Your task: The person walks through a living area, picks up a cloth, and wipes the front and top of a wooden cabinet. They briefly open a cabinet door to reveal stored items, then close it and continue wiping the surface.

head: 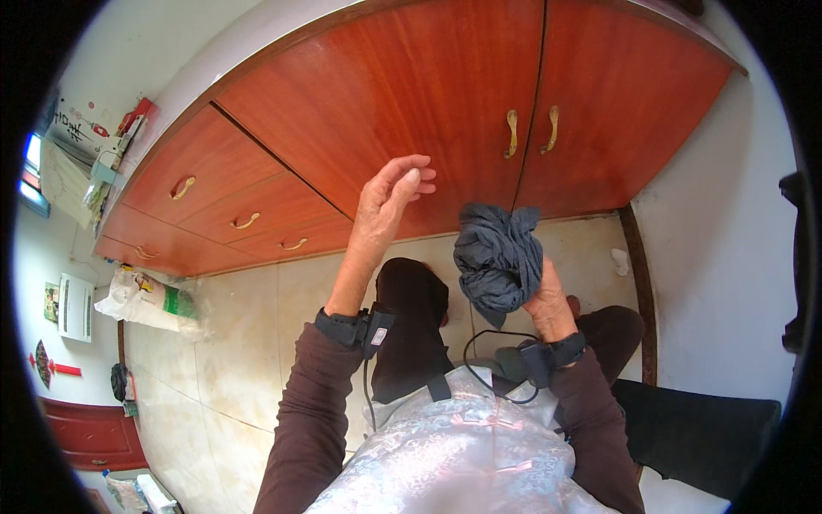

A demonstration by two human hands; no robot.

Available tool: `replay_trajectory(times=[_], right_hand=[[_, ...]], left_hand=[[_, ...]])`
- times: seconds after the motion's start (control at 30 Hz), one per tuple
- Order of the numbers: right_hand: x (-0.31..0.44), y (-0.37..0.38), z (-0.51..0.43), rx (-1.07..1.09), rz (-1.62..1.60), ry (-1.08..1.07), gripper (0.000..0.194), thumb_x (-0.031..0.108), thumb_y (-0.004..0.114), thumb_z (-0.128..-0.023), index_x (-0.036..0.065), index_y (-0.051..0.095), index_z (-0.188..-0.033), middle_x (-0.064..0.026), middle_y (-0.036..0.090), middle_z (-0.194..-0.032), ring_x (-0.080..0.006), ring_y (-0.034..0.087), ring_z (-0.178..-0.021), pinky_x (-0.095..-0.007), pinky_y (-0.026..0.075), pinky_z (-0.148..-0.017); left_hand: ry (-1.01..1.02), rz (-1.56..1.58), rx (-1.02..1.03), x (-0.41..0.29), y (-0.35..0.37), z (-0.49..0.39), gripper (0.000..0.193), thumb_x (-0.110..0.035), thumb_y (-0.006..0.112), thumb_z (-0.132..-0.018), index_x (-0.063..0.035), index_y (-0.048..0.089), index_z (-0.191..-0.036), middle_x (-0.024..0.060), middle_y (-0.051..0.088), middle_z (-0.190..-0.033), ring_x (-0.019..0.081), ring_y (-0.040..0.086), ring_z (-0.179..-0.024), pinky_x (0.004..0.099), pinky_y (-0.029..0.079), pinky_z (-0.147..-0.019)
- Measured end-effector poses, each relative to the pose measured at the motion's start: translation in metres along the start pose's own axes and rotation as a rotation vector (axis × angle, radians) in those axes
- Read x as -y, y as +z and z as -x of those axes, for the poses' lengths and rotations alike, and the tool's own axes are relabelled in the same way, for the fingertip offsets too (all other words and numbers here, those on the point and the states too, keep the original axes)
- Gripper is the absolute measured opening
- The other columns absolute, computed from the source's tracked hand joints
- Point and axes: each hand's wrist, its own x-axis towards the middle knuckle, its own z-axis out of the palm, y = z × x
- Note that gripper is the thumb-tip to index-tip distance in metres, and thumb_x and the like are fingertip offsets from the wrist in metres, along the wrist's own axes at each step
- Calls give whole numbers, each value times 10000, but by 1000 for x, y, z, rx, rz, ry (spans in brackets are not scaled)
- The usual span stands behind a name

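A bunched dark grey cloth (498,260) is held in my right hand (551,299), whose fingers are mostly hidden behind it. My left hand (398,186) is raised in front of the reddish wooden cabinet door (385,96), holding nothing, its fingers slightly curved and the thumb apart from them. To the right, above the cloth, two brass-coloured handles (511,133) sit on the pair of closed doors. Both wrists wear black straps with small devices and cables.
Drawers (225,186) with curved handles adjoin the doors at the left. A plastic sack (154,302) lies on the tiled floor (237,334) by the cabinet's left end. A white wall (700,257) rises at the right, with a crumpled white scrap (620,261) near it. Black fabric (700,430) is at lower right.
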Motion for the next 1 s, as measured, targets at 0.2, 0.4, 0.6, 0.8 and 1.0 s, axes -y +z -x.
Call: replay_trajectory(times=[0.2,0.4,0.6,0.8,1.0], right_hand=[[4,9,-1,-5,-31,-89,442,366,527,-976,47,558,-1281,-66,619,-1246,-195,585,-1131,-367,469,-983],[-4,2,-17,42,-139,-104,417,374,535,-981,86,563,-1280,-27,637,-1206,-172,598,-1103,-347,470,-983],[46,-59,-52,-409,-271,-374,362,315,464,-1010,134,507,-1321,-55,579,-1268,-207,552,-1154,-404,466,-988],[109,-57,-101,-338,12,-823,558,133,487,-940,128,258,-1449,-64,432,-1364,-244,470,-1202,-411,411,-1030],[111,-62,-173,-716,718,-1046,782,169,615,-920,24,127,-1513,-189,289,-1494,-307,319,-1366,-402,263,-1125]], left_hand=[[187,-248,-60,-15,7,-1,285,-189,522,-988,5,593,-1185,114,664,-1055,193,647,-972,310,492,-864],[457,-688,24,22,23,10,222,-118,570,-926,-6,619,-1111,189,658,-1003,365,622,-955,401,485,-829],[196,-906,280,112,3,61,226,-129,607,-871,-34,640,-1074,167,665,-1012,362,603,-986,454,426,-909],[182,-1104,228,144,5,65,207,-127,591,-855,-89,659,-1047,99,654,-1040,286,575,-1057,426,380,-967],[147,-1116,229,146,9,50,236,-126,609,-838,-102,653,-1068,67,660,-976,263,592,-992,409,397,-929]])
